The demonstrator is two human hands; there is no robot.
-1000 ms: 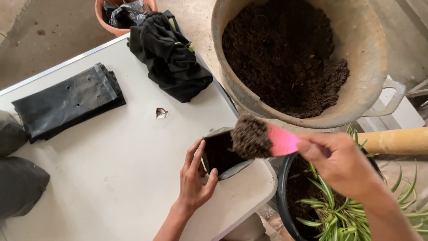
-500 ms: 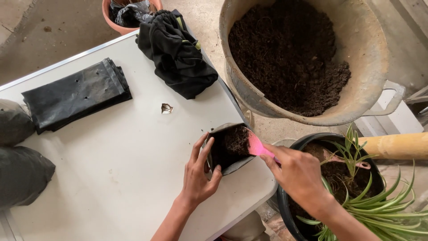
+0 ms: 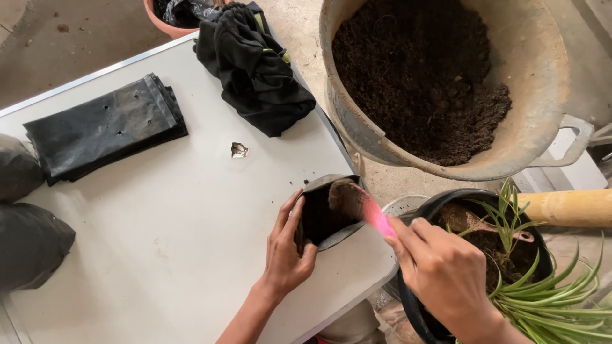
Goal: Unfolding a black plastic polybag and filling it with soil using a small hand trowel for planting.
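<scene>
My left hand (image 3: 284, 251) grips the rim of a small black grow bag (image 3: 322, 216) that stands open near the white table's right edge. My right hand (image 3: 443, 271) holds a pink scoop (image 3: 363, 207) whose soil-covered blade is tilted into the bag's mouth. Dark soil shows inside the bag. A large worn basin (image 3: 542, 95) full of dark soil sits just beyond the table's right edge.
A stack of flat black grow bags (image 3: 105, 127) lies at the table's left, two filled bags (image 3: 25, 210) at the far left edge. A black cloth bundle (image 3: 255, 70) lies at the back. A black pot with a spider plant (image 3: 529, 280) stands lower right, beside a wooden handle (image 3: 567, 207).
My right hand carried the loaded scoop from above the basin's edge down into the bag's mouth. The left hand stayed on the bag's rim.
</scene>
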